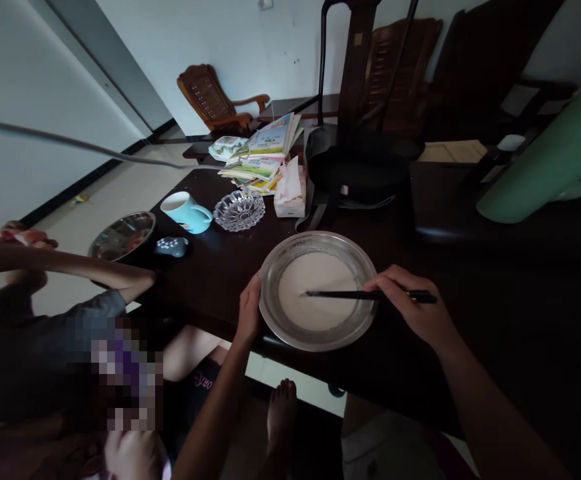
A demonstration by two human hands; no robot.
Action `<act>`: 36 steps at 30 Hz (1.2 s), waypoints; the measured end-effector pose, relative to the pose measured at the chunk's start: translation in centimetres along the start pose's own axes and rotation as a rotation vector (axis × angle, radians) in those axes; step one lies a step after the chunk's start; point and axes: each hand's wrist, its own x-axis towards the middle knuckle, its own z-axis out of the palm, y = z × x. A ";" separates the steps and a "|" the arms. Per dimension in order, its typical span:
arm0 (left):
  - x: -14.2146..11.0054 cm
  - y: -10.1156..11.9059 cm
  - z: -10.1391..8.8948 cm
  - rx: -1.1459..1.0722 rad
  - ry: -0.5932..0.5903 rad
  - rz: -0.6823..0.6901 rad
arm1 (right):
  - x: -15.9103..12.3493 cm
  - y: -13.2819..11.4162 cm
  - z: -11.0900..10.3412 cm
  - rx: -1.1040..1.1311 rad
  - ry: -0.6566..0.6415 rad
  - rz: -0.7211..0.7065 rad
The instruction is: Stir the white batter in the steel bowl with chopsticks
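A round metal bowl [365, 263] stands on the dark table in front of me, with a creamy white, batter-like liquid [320, 313] inside. My left hand [249, 308] grips the bowl's left side near the rim; some of its fingers are hidden behind the wall. Over the right rim, my right hand [415, 301] is closed around black chopsticks [343, 294]. They lie nearly level across the bowl, and their tips reach the liquid near its middle.
Left of the bowl are a tilted light-blue mug [190, 212], a glass dish [240, 211], a grey patterned object [171, 247] and another metal bowl [143, 219]. Behind stand a tissue box [290, 193], books [270, 143] and a black bag [360, 177]. Another person [30, 347] sits at left.
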 end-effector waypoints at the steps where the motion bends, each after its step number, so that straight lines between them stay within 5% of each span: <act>1: 0.0 0.0 0.0 -0.002 -0.006 0.000 | 0.0 0.0 0.0 -0.015 0.031 -0.012; 4: 0.0 -0.1 0.0 -0.015 -0.024 0.010 | 0.0 0.1 -0.1 -0.002 0.132 -0.002; 10: 0.0 -0.2 -0.1 -0.012 -0.016 0.003 | -0.1 0.1 -0.1 -0.009 -0.015 -0.021; 14: 0.0 -0.3 -0.1 0.002 -0.027 0.016 | -0.1 0.2 -0.2 0.026 0.116 0.031; 20: 0.0 -0.3 -0.1 -0.015 -0.015 0.009 | -0.1 0.0 0.0 -0.021 -0.024 -0.006; 25: -0.1 0.1 0.0 -0.011 -0.020 0.007 | -0.2 0.1 -0.2 0.013 0.120 0.014; 30: -0.1 0.1 0.0 0.001 -0.009 0.005 | -0.1 -0.1 -0.1 -0.035 -0.014 -0.033; 36: 0.0 -0.4 -0.1 -0.016 -0.025 0.007 | -0.1 0.1 -0.1 0.046 0.119 0.025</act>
